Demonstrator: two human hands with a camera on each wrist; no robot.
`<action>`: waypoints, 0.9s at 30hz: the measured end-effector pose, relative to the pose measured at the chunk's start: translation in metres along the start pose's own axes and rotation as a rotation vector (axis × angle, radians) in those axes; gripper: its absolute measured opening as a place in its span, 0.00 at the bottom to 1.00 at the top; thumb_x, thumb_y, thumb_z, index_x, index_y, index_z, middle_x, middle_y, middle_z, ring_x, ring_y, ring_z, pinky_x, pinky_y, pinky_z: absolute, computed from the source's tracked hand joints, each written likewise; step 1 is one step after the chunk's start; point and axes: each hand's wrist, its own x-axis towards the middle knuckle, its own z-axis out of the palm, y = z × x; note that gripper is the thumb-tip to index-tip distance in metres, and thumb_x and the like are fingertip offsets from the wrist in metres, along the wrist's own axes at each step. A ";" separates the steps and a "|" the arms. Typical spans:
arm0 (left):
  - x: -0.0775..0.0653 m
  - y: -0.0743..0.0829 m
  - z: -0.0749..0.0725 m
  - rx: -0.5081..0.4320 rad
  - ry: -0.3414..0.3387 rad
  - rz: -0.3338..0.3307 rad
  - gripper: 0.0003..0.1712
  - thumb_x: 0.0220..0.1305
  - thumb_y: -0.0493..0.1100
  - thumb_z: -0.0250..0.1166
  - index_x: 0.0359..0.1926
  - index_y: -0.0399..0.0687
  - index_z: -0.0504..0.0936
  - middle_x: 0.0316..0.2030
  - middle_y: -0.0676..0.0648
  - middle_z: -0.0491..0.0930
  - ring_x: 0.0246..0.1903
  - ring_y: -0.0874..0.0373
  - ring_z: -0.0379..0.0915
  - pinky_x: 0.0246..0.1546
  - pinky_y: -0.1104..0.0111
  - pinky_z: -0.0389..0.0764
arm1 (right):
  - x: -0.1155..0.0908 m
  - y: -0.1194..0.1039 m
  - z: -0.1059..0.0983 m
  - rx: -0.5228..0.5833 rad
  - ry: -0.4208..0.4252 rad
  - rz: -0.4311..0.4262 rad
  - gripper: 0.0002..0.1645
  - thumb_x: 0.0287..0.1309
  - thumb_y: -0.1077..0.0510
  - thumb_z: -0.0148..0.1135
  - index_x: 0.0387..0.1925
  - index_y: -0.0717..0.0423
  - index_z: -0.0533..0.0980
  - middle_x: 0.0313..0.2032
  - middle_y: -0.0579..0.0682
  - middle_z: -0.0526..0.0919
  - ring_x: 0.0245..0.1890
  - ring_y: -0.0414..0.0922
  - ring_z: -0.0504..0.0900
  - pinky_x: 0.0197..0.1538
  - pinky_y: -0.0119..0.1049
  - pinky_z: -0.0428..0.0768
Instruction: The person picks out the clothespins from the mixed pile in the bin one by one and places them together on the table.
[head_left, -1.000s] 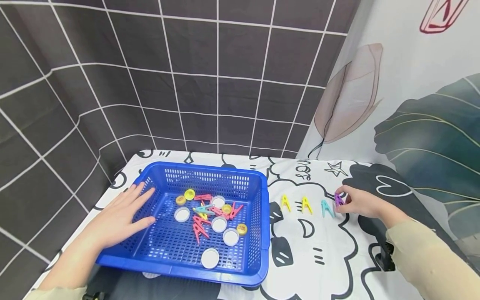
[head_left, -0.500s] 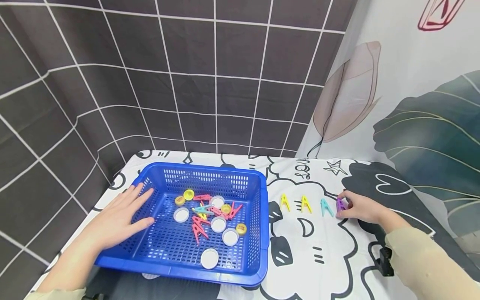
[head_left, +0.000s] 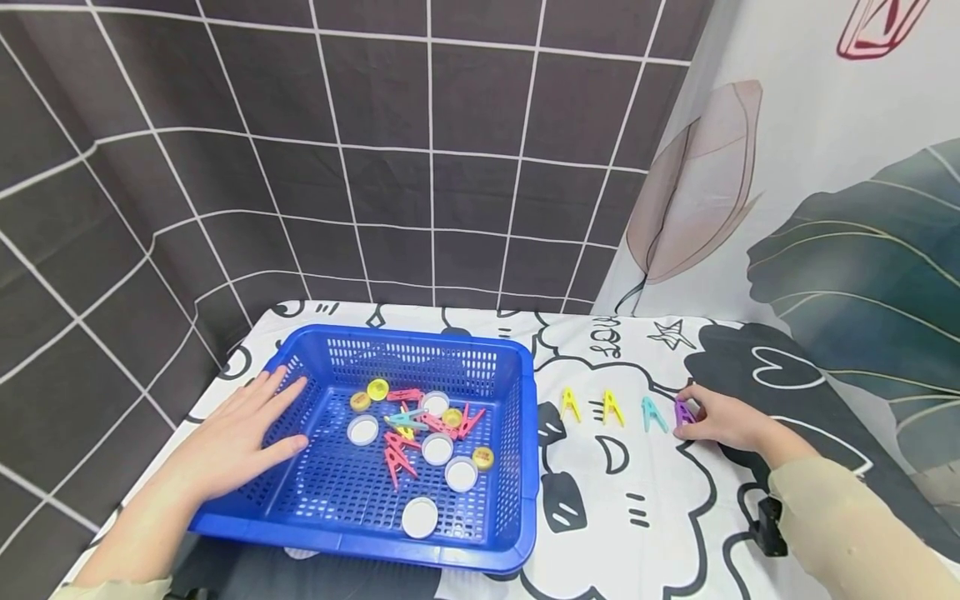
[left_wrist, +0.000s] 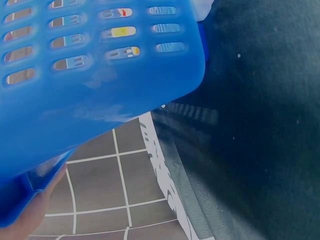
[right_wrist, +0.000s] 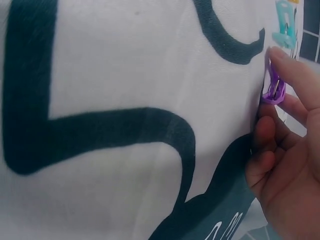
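Blue basket admits entry from above; left hand obstructs its left side. Clothespin row obstructs to its right; clearance behind it appears uncertain.

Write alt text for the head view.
A right hand pinches a purple clothespin at the right end of a row with one turquoise clothespin and two yellow clothespins on a patterned cloth. The left hand is spread over the left side of a blue perforated basket holding round caps and more clothespins.
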 end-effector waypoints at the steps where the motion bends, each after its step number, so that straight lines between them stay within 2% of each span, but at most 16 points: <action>1: 0.000 0.000 0.000 0.000 0.000 0.000 0.42 0.62 0.60 0.58 0.70 0.42 0.59 0.69 0.32 0.50 0.68 0.36 0.42 0.69 0.57 0.34 | 0.000 0.000 0.000 -0.001 0.002 0.001 0.42 0.47 0.42 0.70 0.54 0.66 0.66 0.31 0.52 0.74 0.30 0.47 0.72 0.32 0.40 0.70; 5: 0.000 0.001 -0.001 -0.003 -0.001 0.001 0.42 0.62 0.60 0.58 0.70 0.42 0.59 0.69 0.32 0.50 0.68 0.36 0.42 0.69 0.57 0.35 | 0.000 0.001 0.002 -0.004 0.010 0.003 0.43 0.46 0.42 0.70 0.54 0.66 0.65 0.31 0.52 0.74 0.30 0.47 0.72 0.32 0.39 0.70; 12: 0.000 0.001 -0.001 0.003 -0.003 0.000 0.42 0.62 0.59 0.58 0.70 0.42 0.58 0.69 0.32 0.50 0.68 0.36 0.42 0.67 0.49 0.45 | -0.001 0.000 0.000 -0.010 -0.003 0.004 0.44 0.46 0.42 0.70 0.55 0.67 0.64 0.32 0.53 0.74 0.31 0.48 0.72 0.34 0.42 0.72; 19: 0.000 0.001 -0.001 -0.006 0.002 0.005 0.42 0.62 0.59 0.58 0.70 0.42 0.58 0.69 0.32 0.49 0.68 0.36 0.42 0.69 0.59 0.33 | -0.001 -0.005 -0.011 -0.031 -0.068 0.000 0.46 0.46 0.43 0.71 0.57 0.67 0.62 0.33 0.54 0.77 0.33 0.49 0.75 0.40 0.51 0.75; 22: 0.000 0.001 -0.001 -0.004 0.006 0.007 0.42 0.62 0.60 0.57 0.70 0.42 0.58 0.69 0.32 0.50 0.68 0.36 0.42 0.69 0.60 0.32 | 0.001 -0.008 -0.018 -0.040 -0.092 0.006 0.48 0.45 0.43 0.71 0.58 0.68 0.61 0.34 0.54 0.76 0.34 0.50 0.75 0.41 0.52 0.75; 27: 0.000 0.001 0.000 -0.008 0.007 0.007 0.42 0.62 0.60 0.58 0.70 0.42 0.58 0.69 0.32 0.50 0.68 0.36 0.42 0.69 0.58 0.35 | 0.006 -0.022 -0.027 -0.054 -0.066 -0.024 0.47 0.47 0.44 0.70 0.60 0.69 0.61 0.35 0.56 0.76 0.34 0.49 0.75 0.38 0.48 0.76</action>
